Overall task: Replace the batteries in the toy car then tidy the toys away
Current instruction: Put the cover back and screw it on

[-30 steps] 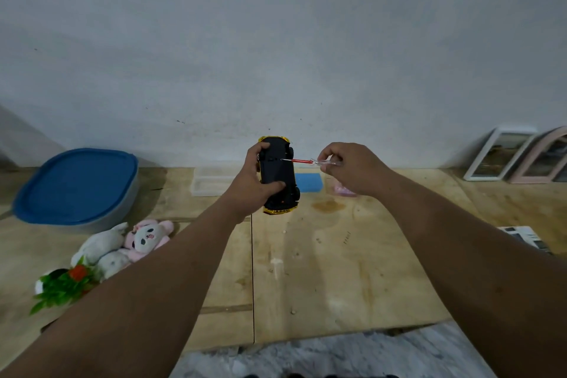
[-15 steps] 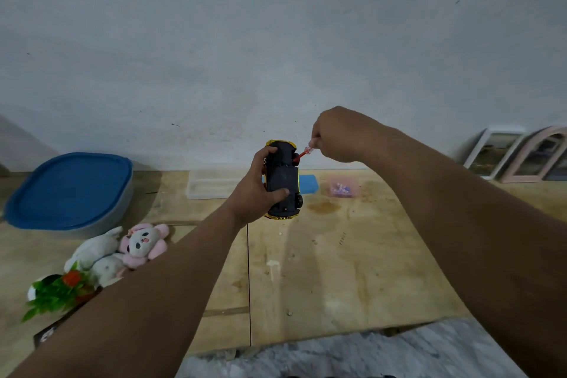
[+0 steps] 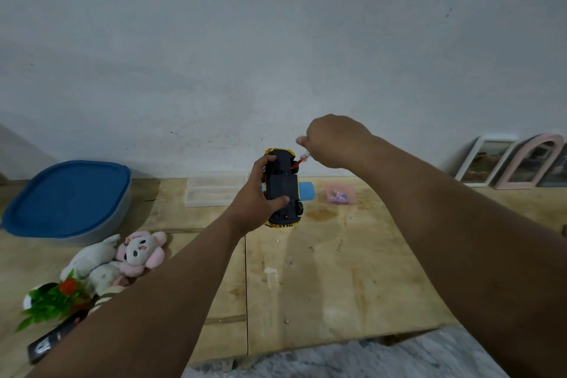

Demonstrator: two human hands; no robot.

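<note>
Overhead, left hand (image 3: 256,193) grips the upturned toy car (image 3: 283,186); right hand (image 3: 333,141) pinches the screwdriver (image 3: 299,161), its tip hidden against the chassis.

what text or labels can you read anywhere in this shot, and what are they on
No text reads clearly enough to quote.
Black box at the lower left: white markings on its side, too blurred to read.
Toy car, underside up in the left hand: no legible marking.
Small pink container on the floor: coloured contents, no text legible.
Framed pictures against the wall: no writing can be made out.
</note>
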